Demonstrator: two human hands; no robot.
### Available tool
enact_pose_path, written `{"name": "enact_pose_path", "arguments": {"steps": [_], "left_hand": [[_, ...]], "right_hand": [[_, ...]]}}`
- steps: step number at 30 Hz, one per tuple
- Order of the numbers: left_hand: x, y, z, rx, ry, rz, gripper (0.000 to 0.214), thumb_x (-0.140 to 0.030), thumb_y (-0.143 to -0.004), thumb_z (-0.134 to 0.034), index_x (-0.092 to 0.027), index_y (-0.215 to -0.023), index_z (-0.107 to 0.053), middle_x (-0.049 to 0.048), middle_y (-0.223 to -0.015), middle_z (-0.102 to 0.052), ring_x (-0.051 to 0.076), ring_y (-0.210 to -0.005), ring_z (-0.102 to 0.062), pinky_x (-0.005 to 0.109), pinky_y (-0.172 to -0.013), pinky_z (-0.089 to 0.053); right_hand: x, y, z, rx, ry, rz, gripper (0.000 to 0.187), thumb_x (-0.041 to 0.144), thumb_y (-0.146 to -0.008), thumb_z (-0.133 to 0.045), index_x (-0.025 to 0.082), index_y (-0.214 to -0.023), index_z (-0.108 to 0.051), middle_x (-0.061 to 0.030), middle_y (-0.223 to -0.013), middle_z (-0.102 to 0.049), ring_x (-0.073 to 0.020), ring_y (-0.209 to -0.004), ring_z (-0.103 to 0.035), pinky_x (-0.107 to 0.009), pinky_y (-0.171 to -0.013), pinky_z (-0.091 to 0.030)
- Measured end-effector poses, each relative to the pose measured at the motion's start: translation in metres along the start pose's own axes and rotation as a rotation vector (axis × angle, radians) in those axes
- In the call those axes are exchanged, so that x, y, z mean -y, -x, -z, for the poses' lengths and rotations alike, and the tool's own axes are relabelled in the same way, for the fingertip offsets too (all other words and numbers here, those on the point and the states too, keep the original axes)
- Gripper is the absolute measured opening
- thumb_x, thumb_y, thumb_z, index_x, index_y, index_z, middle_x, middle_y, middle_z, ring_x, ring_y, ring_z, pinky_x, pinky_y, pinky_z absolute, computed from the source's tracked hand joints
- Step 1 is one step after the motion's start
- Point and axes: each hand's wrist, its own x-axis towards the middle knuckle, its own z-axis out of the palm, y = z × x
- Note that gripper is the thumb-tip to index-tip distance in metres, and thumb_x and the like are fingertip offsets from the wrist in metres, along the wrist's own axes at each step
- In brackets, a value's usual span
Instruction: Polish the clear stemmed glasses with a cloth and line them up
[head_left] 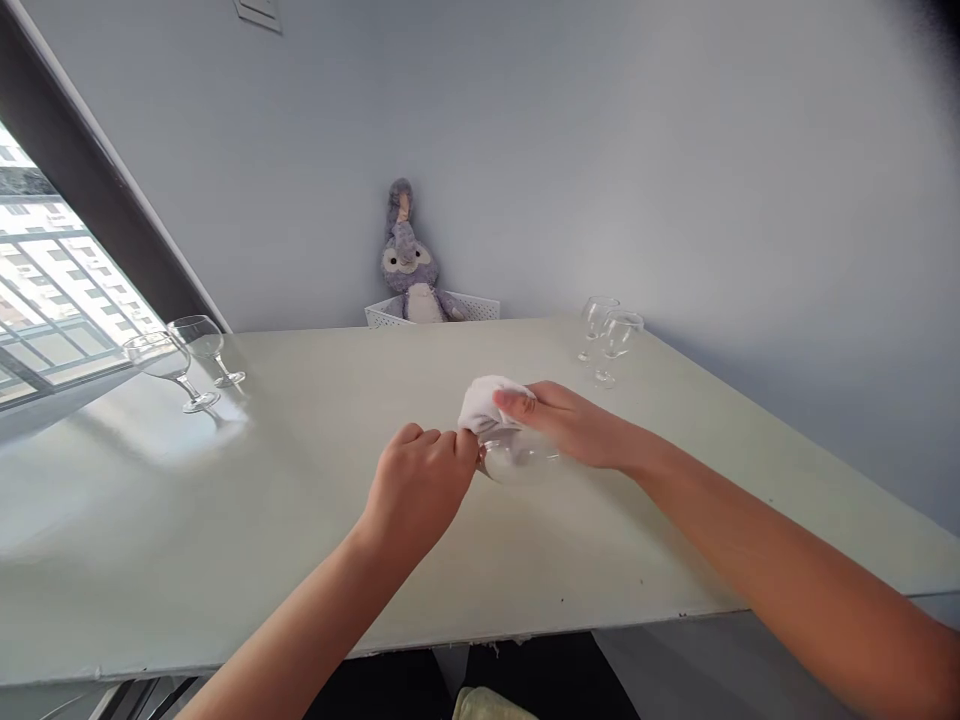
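A clear wine glass lies tilted on its side in the air above the table, its bowl pointing right. My left hand is closed around its stem end, so the stem and foot are hidden. My right hand grips a white cloth and presses it against the upper side of the bowl, thumb on top. The fingers of that hand are mostly hidden behind the cloth and glass.
Two wine glasses stand at the table's left, by the window. Two more glasses stand at the back right. A plush rabbit sits in a white basket beyond the far edge of the pale table.
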Motion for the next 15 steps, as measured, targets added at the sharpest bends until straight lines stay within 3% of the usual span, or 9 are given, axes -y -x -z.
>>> {"name": "enact_pose_path", "arguments": {"steps": [2,5,8,12,15], "left_hand": [[-0.002,0.002,-0.002,-0.006,0.000,0.029,0.027,-0.012,-0.089,-0.036,-0.016,-0.073,-0.056,-0.0001,-0.051,-0.054,0.014,-0.047,-0.048,0.030,-0.054,-0.025],[-0.007,0.006,-0.003,-0.003,0.043,0.107,0.023,-0.013,-0.088,-0.036,-0.016,-0.074,-0.054,-0.0007,-0.051,-0.054,0.014,-0.047,-0.050,0.029,-0.056,-0.028],[-0.013,0.006,0.001,-0.014,0.135,0.257,0.024,-0.021,-0.090,-0.036,-0.018,-0.070,-0.050,-0.0017,-0.048,-0.051,0.014,-0.045,-0.048,0.027,-0.053,-0.027],[-0.023,0.002,0.009,0.044,0.248,0.502,0.028,-0.029,-0.091,-0.033,-0.020,-0.066,-0.043,-0.0021,-0.044,-0.047,0.014,-0.041,-0.044,0.025,-0.047,-0.021],[-0.025,0.002,0.013,0.159,0.348,0.609,0.018,-0.024,-0.086,-0.037,-0.021,-0.069,-0.044,-0.0019,-0.048,-0.051,0.014,-0.040,-0.044,0.024,-0.044,-0.019]], "right_hand": [[-0.011,-0.003,-0.001,-0.012,-0.330,-0.053,0.046,0.052,-0.093,-0.039,0.016,-0.083,-0.066,-0.0041,-0.080,-0.064,-0.0180,-0.077,-0.060,-0.030,-0.074,-0.047],[-0.028,-0.004,-0.014,-0.182,-0.776,-0.071,0.039,0.052,-0.088,-0.048,0.018,-0.083,-0.067,-0.0032,-0.076,-0.064,-0.0198,-0.084,-0.061,-0.032,-0.081,-0.049],[-0.031,0.000,-0.031,-0.353,-1.081,-0.094,0.033,0.048,-0.088,-0.049,0.020,-0.087,-0.067,-0.0021,-0.086,-0.066,-0.0197,-0.093,-0.061,-0.034,-0.084,-0.050],[-0.018,0.007,-0.063,-0.579,-1.175,0.006,0.027,0.043,-0.090,-0.048,0.023,-0.096,-0.066,-0.0002,-0.107,-0.065,-0.0197,-0.111,-0.055,-0.034,-0.091,-0.049],[-0.004,0.016,-0.095,-0.698,-0.988,0.030,0.035,0.047,-0.092,-0.043,0.023,-0.112,-0.060,-0.0045,-0.116,-0.062,-0.0243,-0.116,-0.052,-0.038,-0.094,-0.047]]}}
